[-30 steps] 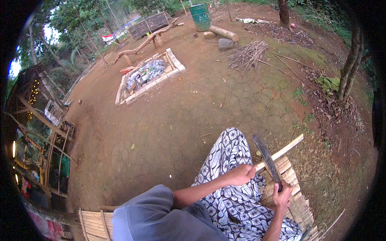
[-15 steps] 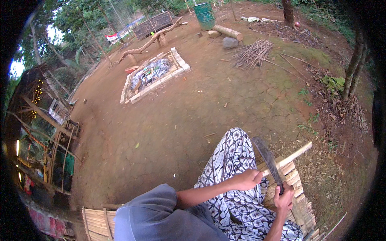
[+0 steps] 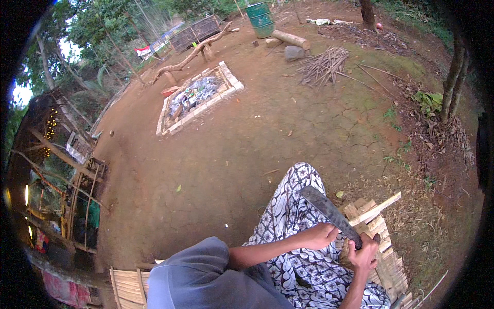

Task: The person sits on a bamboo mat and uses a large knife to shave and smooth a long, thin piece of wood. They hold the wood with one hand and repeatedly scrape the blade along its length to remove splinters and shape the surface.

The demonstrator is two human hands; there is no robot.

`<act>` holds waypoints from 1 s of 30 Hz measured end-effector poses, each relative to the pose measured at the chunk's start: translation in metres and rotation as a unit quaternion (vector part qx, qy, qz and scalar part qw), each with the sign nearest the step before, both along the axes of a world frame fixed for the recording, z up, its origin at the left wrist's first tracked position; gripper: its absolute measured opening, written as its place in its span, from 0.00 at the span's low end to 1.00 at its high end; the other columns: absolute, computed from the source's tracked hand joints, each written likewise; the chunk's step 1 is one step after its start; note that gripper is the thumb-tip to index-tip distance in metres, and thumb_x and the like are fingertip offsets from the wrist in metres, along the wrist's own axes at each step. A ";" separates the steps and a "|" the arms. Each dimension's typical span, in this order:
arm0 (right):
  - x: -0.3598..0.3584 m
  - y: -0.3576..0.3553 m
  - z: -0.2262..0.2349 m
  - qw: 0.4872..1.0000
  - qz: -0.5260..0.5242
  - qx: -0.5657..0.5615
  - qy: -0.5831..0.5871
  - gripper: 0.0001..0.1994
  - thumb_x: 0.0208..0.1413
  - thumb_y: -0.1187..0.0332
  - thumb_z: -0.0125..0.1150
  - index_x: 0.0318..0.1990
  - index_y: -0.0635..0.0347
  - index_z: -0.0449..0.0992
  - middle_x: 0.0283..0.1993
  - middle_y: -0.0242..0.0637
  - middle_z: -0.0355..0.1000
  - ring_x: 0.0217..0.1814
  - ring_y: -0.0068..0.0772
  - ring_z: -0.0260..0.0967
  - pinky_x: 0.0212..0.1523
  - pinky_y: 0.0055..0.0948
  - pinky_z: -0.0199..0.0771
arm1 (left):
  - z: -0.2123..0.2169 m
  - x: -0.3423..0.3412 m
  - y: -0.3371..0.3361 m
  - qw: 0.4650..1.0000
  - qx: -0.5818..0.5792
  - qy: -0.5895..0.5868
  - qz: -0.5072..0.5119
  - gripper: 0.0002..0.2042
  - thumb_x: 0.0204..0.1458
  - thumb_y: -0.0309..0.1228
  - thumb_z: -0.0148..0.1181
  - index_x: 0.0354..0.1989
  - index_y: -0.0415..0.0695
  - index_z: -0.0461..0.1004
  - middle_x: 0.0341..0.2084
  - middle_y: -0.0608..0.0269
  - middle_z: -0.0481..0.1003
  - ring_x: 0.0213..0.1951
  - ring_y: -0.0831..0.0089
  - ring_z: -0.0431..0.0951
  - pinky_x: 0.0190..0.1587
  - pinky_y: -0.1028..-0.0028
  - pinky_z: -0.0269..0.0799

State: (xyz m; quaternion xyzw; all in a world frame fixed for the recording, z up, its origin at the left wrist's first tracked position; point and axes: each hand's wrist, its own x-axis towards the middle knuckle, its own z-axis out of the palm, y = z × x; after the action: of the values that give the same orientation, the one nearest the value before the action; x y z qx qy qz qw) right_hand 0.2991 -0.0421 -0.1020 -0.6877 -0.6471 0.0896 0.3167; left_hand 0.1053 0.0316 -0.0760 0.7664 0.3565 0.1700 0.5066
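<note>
My right hand [image 3: 364, 251] is closed round the dark handle of a machete [image 3: 323, 207]. Its broad grey blade points up and to the left, over my raised knee. A pale strip of wood or bamboo [image 3: 380, 208] runs behind the blade and sticks out to the upper right. My left hand [image 3: 319, 236] is closed on the strip's near end, which the blade and fingers partly hide. Both hands are close together above my lap, over patterned black-and-white trousers [image 3: 296, 193]. Under the strip lies a slatted bamboo seat [image 3: 399, 273].
Across the dirt yard, a brick-edged fire pit [image 3: 177, 126] holds ash. Farther off are a green drum [image 3: 261, 21], a log [image 3: 292, 39], a grey stone [image 3: 295, 53] and a heap of sticks [image 3: 327, 66]. A wooden shelter [image 3: 77, 165] stands left; a tree trunk [image 3: 454, 82] right.
The machete has turned: its blade tip has swung left and down, the flat now facing up more. The strip's far end has dipped slightly. My right hand has shifted only a little.
</note>
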 end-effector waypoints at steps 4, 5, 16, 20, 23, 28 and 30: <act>0.003 0.000 -0.004 1.000 0.004 -0.003 0.001 0.29 0.47 0.40 0.49 0.17 0.62 0.64 0.13 0.47 0.63 0.18 0.54 0.62 0.52 0.52 0.54 | 0.000 -0.002 0.003 0.998 0.027 0.041 -0.050 0.11 0.57 0.30 0.42 0.28 0.36 0.65 0.19 0.54 0.70 0.25 0.60 0.72 0.31 0.65 0.67; 0.003 -0.001 -0.004 1.000 0.002 0.000 -0.002 0.28 0.47 0.41 0.49 0.17 0.62 0.64 0.13 0.47 0.63 0.18 0.55 0.62 0.51 0.52 0.55 | 0.002 -0.002 0.003 0.998 0.022 0.043 -0.048 0.11 0.57 0.31 0.41 0.28 0.36 0.65 0.19 0.53 0.70 0.25 0.59 0.72 0.31 0.64 0.67; 0.004 0.000 -0.007 1.000 0.004 0.005 -0.002 0.27 0.47 0.43 0.51 0.18 0.63 0.66 0.13 0.48 0.63 0.19 0.55 0.63 0.49 0.52 0.56 | -0.004 0.000 0.000 0.999 -0.025 0.020 -0.010 0.11 0.57 0.30 0.40 0.28 0.36 0.64 0.18 0.54 0.69 0.24 0.61 0.71 0.30 0.64 0.66; 0.000 -0.001 -0.005 1.000 0.012 0.021 0.013 0.26 0.47 0.44 0.51 0.18 0.63 0.65 0.14 0.48 0.61 0.18 0.55 0.60 0.43 0.50 0.56 | -0.001 -0.003 -0.001 0.999 -0.032 0.042 -0.012 0.10 0.56 0.30 0.41 0.29 0.36 0.65 0.19 0.55 0.69 0.25 0.61 0.72 0.31 0.64 0.66; -0.008 -0.002 -0.005 0.996 0.024 0.074 0.035 0.25 0.48 0.46 0.50 0.18 0.63 0.62 0.12 0.47 0.56 0.17 0.56 0.56 0.30 0.44 0.57 | 0.007 -0.004 -0.003 0.999 -0.031 0.013 -0.015 0.11 0.56 0.32 0.42 0.30 0.36 0.66 0.21 0.53 0.71 0.26 0.60 0.72 0.32 0.64 0.67; -0.004 -0.001 0.002 0.998 0.021 0.044 0.031 0.29 0.48 0.41 0.47 0.17 0.64 0.62 0.14 0.48 0.60 0.18 0.55 0.58 0.37 0.44 0.60 | 0.025 0.004 -0.007 0.999 0.014 0.033 -0.035 0.16 0.58 0.37 0.40 0.31 0.35 0.68 0.20 0.51 0.71 0.24 0.53 0.71 0.31 0.62 0.67; 0.011 0.000 -0.003 1.000 -0.011 0.012 0.023 0.28 0.52 0.44 0.47 0.19 0.65 0.65 0.16 0.50 0.62 0.21 0.54 0.61 0.43 0.41 0.62 | 0.008 -0.001 -0.001 0.997 -0.044 0.065 0.012 0.19 0.60 0.40 0.37 0.28 0.36 0.68 0.17 0.52 0.70 0.20 0.55 0.70 0.29 0.60 0.66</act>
State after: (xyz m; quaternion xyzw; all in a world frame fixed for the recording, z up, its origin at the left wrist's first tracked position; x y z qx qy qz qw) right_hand 0.3098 -0.0422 -0.1051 -0.6884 -0.6334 0.0938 0.3406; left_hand 0.1045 0.0306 -0.0682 0.7485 0.4052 0.1097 0.5133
